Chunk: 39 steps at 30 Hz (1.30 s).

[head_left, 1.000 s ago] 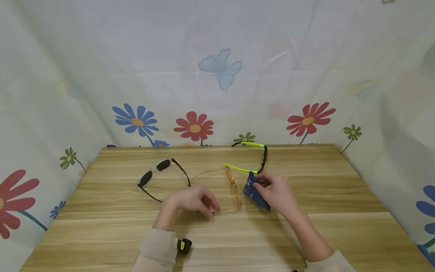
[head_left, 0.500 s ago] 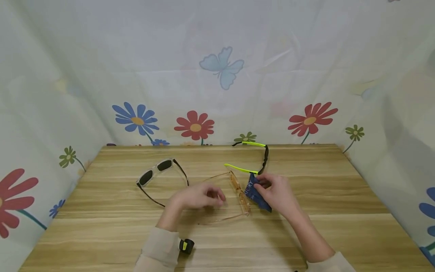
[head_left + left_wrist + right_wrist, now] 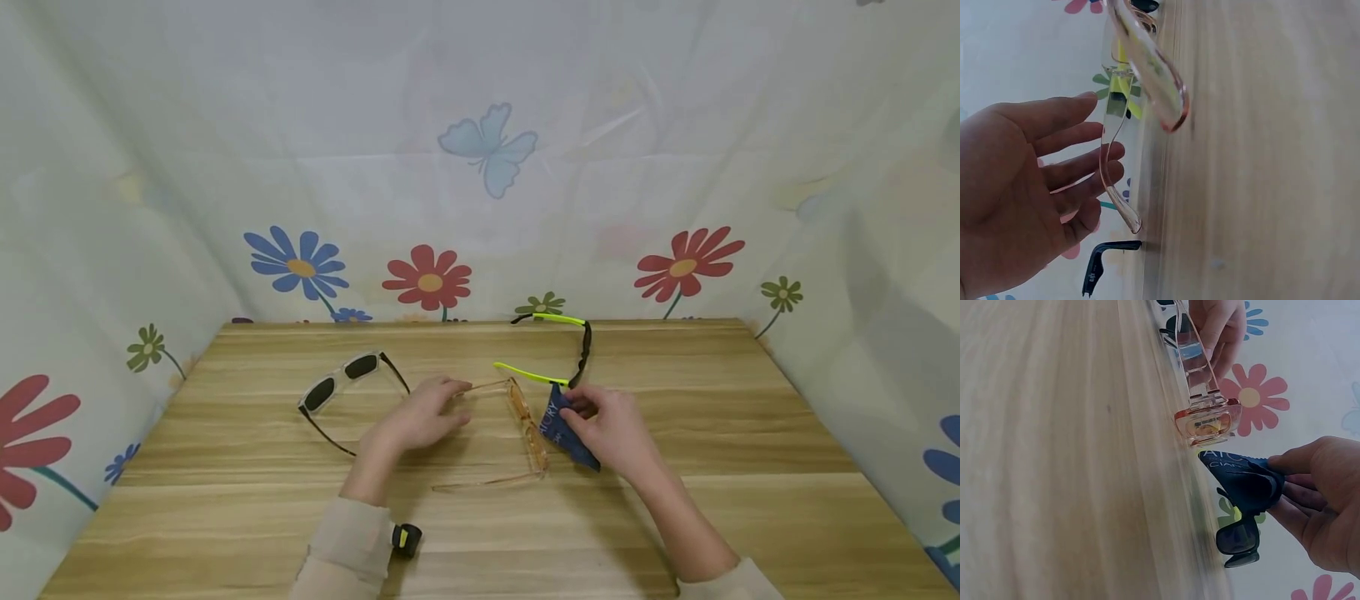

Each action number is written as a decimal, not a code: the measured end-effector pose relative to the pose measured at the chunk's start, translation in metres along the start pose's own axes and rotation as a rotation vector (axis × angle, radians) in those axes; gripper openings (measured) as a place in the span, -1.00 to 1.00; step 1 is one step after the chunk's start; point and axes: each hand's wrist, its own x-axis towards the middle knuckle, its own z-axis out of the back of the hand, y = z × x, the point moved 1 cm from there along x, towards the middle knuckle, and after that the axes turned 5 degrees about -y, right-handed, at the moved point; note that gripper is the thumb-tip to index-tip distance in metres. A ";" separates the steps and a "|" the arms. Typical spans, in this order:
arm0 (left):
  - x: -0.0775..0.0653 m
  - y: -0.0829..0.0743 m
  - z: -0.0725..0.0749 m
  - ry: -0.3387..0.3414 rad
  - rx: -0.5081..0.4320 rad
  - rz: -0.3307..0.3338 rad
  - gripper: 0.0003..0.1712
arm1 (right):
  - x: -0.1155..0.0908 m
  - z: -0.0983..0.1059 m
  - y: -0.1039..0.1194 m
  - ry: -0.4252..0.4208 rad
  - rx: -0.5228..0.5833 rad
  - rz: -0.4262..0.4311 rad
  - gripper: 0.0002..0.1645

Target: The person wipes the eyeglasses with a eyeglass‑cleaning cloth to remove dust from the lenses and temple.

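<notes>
Glasses with a clear amber frame (image 3: 537, 448) stand on the table between the hands, temples unfolded toward the left. My left hand (image 3: 422, 415) is beside their far temple, fingers and thumb spread loosely; in the left wrist view the fingertips (image 3: 1116, 150) lie at that temple (image 3: 1112, 119), and contact is hard to tell. Between thumb and fingers, my right hand (image 3: 617, 429) pinches a dark blue cloth (image 3: 567, 435) with white lettering, just right of the amber lenses. The right wrist view shows the cloth (image 3: 1241, 481) folded and hanging from the fingers.
Clear-framed sunglasses (image 3: 321, 393) with dark lenses and black temples lie unfolded at the left. Black and neon-yellow glasses (image 3: 587, 350) lie unfolded behind the cloth, near the table's back edge. A flower-printed curtain (image 3: 487, 233) surrounds the wooden table (image 3: 750, 433).
The amber glasses have shifted right and turned slightly, toward the cloth. My left hand has let go of their near temple and moved to the far one. The right hand has hardly moved.
</notes>
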 end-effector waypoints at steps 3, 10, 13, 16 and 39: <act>0.000 0.000 0.001 0.008 -0.036 0.006 -0.57 | -0.001 0.000 -0.001 -0.001 -0.003 0.001 -0.80; 0.004 -0.002 0.008 0.067 -0.074 0.054 -0.74 | 0.001 0.001 -0.002 0.007 0.006 0.014 -0.80; 0.007 -0.004 0.010 0.081 -0.065 0.054 -0.75 | 0.003 0.002 -0.001 0.005 0.009 0.014 -0.81; 0.008 -0.008 0.012 0.086 -0.057 0.068 -0.79 | 0.003 0.003 0.000 0.003 0.003 0.011 -0.81; 0.058 -0.019 -0.008 0.293 0.034 0.087 -0.75 | 0.009 -0.002 0.010 0.085 -0.028 0.038 -0.83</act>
